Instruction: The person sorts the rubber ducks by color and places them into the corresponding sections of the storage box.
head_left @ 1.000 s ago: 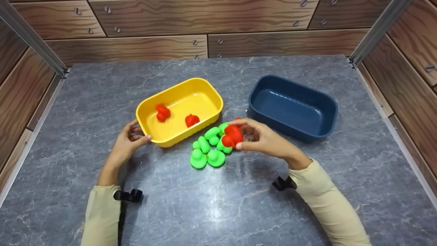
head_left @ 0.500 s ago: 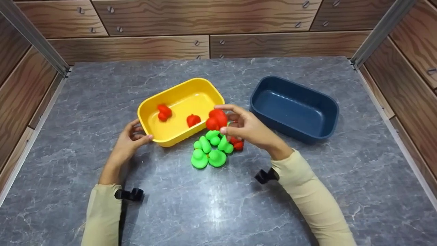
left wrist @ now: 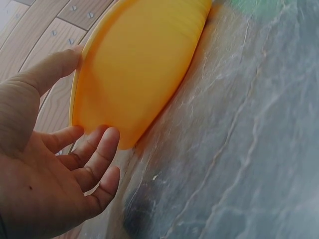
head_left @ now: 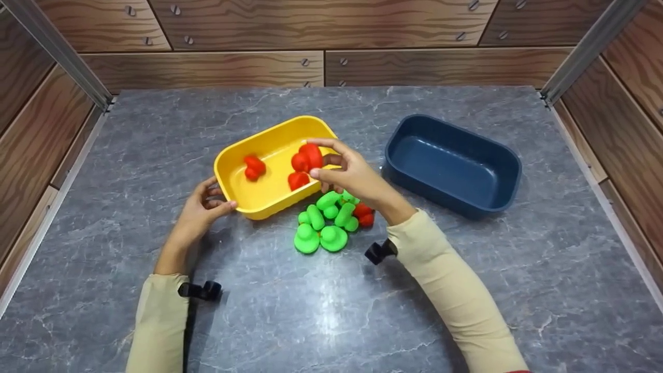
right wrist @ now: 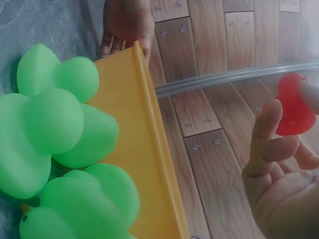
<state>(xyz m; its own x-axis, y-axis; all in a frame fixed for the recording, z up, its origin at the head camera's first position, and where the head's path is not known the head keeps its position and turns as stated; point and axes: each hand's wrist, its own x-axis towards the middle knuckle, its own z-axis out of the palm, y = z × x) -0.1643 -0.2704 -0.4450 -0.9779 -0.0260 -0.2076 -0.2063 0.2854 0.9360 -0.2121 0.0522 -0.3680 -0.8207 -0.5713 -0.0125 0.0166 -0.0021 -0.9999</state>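
Observation:
My right hand (head_left: pixel 352 173) pinches a red rubber duck (head_left: pixel 311 157) between thumb and fingers above the right part of the yellow bin (head_left: pixel 261 210). The right wrist view shows this red duck (right wrist: pixel 291 107) raised higher than the bin's rim. Two more red ducks, one at the left (head_left: pixel 254 168) and one by the near wall (head_left: pixel 298 181), lie inside the bin. My left hand (head_left: pixel 204 210) holds the bin's left end, its thumb at the near corner. In the left wrist view, the thumb and fingertips touch the yellow wall (left wrist: pixel 139 64).
Several green rubber ducks (head_left: pixel 333 238) sit clustered in front of the yellow bin, with red ducks (head_left: pixel 365 215) at their right side. A dark blue bin (head_left: pixel 450 204) stands to the right on the grey marbled table (head_left: pixel 290 311). Wood-patterned panels (head_left: pixel 248 26) surround the table.
My right hand has carried the red duck left and away from me, from over the green ducks to over the yellow bin. The left hand stays at the bin's end.

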